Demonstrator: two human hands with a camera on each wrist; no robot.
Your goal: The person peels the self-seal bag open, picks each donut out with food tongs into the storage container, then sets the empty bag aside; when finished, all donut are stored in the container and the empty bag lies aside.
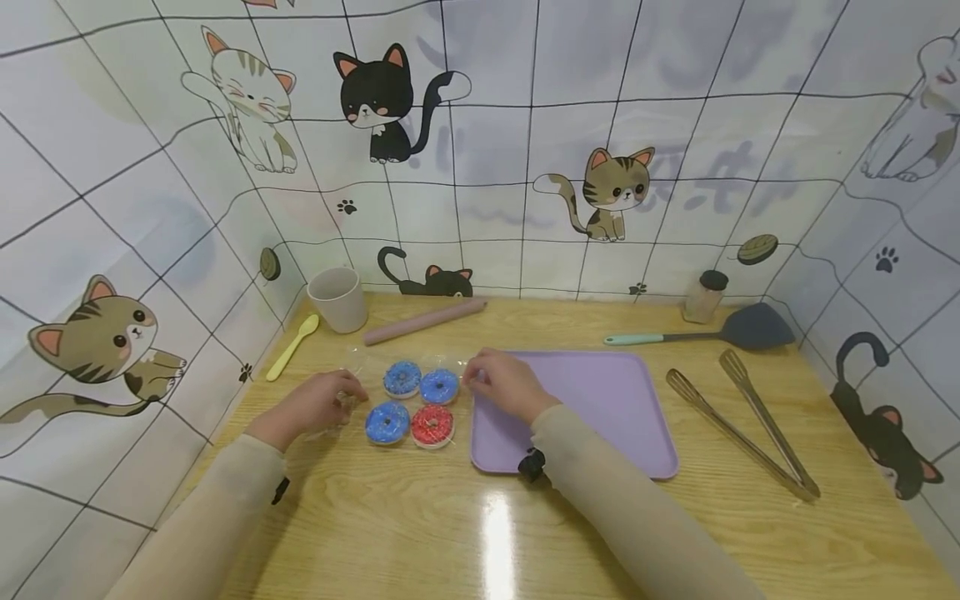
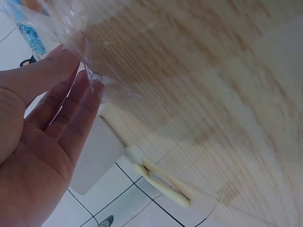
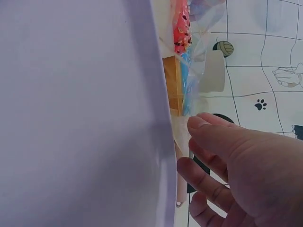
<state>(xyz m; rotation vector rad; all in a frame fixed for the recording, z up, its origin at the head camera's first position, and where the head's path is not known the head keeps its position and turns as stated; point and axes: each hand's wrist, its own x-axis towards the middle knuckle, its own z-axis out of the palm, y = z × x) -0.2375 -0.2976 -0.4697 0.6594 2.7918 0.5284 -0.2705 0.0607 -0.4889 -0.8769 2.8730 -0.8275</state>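
Observation:
Several toy donuts, a red one [image 1: 432,425] and three blue ones, one of them the front blue donut [image 1: 387,422], lie on the table in a clear plastic bag [image 2: 87,52]. At the bag's left side my left hand [image 1: 318,406] pinches the crinkled film between thumb and fingers, seen close in the left wrist view. My right hand [image 1: 510,385] is over the left rim of a purple tray [image 1: 592,392], thumb and forefinger together at the bag's right edge [image 3: 193,87]. The film there is thin and hard to make out.
Behind the donuts lie a mauve rolling pin [image 1: 425,322], a beige cup [image 1: 339,300] and a yellow spoon [image 1: 293,347]. To the right are metal tongs [image 1: 750,433], a spatula [image 1: 701,335] and a dark-lidded jar [image 1: 705,297]. Cat-print walls [image 1: 495,167] border the table.

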